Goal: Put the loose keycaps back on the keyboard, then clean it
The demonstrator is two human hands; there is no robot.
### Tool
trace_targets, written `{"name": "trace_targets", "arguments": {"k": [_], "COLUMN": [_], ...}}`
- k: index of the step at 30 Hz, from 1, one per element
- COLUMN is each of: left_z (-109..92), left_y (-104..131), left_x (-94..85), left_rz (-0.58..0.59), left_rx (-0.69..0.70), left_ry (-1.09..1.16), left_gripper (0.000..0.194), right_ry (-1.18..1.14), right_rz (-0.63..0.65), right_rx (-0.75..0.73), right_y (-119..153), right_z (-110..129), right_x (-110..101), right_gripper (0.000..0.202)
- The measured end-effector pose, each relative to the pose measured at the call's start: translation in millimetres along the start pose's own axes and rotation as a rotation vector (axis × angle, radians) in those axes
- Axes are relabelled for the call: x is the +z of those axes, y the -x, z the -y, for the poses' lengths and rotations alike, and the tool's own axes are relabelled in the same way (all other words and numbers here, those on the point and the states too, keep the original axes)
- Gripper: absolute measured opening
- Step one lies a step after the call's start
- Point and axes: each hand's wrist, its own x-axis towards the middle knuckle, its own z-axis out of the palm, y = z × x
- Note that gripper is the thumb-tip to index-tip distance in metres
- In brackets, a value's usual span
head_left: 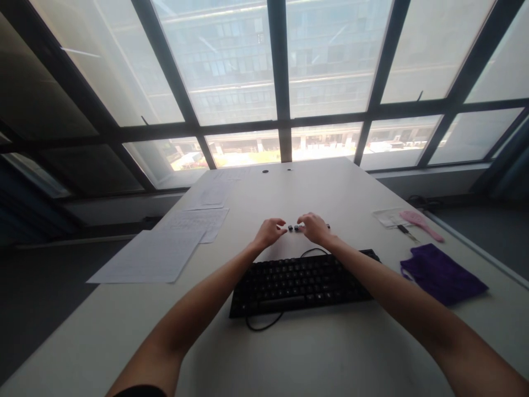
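Note:
Both hands reach past a black keyboard [306,281] to a row of small black pieces, probably keycaps, on the white table. My left hand [269,232] is at the row's left end, thumb and forefinger apart with nothing visible between them. Just right of its fingertips lies one small black keycap [290,227]. A second keycap [296,228] sits beside it, close to the fingertips of my right hand [314,228]. That hand is curved over the row, thumb and forefinger apart, and hides part of it. Another black piece [328,226] shows beyond its far side.
Paper sheets [152,256] cover the table's left side. To the right lie a purple cloth pouch [446,274], a pink hairbrush [421,223], a small black-handled tool [407,231] and a clear plastic bag [387,218]. The keyboard's cable [264,328] loops in front.

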Motion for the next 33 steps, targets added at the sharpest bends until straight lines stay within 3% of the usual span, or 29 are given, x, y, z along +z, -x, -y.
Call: {"name": "trace_targets", "arguments": {"k": [5,10,13,17,23,33], "left_z": [3.6,2.4,-2.7,-21.6,-54.6,-52.6], "left_y": [-26.0,-26.1,-11.3,28.6,83.4,94.6], "left_x": [20.5,19.2,8.5,-3.3,4.2,14.9], "left_rz": [0.015,0.037,0.010,0.002,0.096,0.077], "left_rx": [-0.014,0.009,0.015,0.075,0.116,0.199], "left_ry": [0.017,0.018,0.024,0.092,0.189,0.170], "left_gripper": [0.023,0.006,0.008,0.009,0.011,0.013], "right_ry": [0.032,0.007,-0.046,-0.382,-0.626,-0.663], "right_rz": [0.045,0.078,0.048,-0.093,-0.102,-0.094], "right_rx": [-0.082,-0.166,-0.202,-0.208,-0.117,-0.104], "right_y": [-16.0,-17.5,-4.4,34.7,91.3,107.6], "right_z": [3.7,8.1,12.5,16.3,13.0,14.6], "right_x": [15.8,18.7,9.6,-5.4,-9.5,-5.1], "right_gripper": [0.013,0.016,0.015,0.012,0.010,0.011]}}
